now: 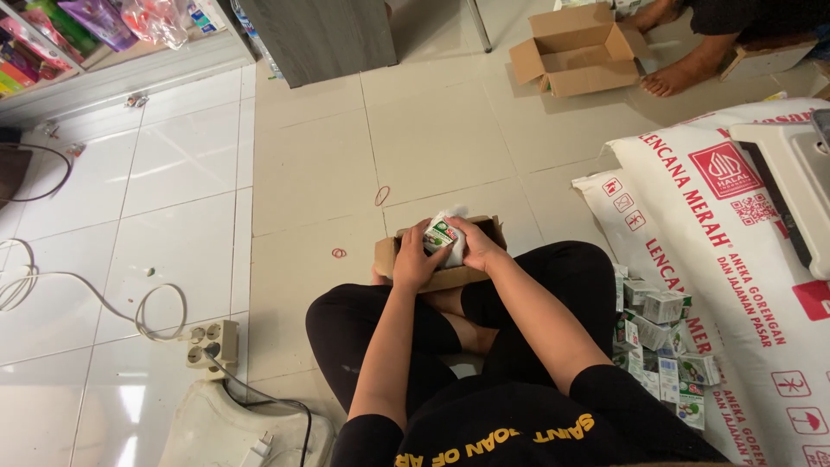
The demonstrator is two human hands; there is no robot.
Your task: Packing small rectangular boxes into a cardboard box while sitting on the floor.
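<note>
We grip small white-green packet point(443, 239) at frame centre, left hand point(415, 259) and right hand point(477, 244) fingers closed round it, directly above open brown box point(387, 255); hands equally near.

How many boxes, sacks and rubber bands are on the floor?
Cardboard boxes: 2, one at the left hand and right hand, one open
White sacks: 2
Rubber bands: 2
Total: 6

small carton point(443, 235): half hidden by both hands | cardboard box point(391, 255): inside hidden | other person point(692, 52): cut by top edge | sacks point(743, 285): cut at right edge
</note>
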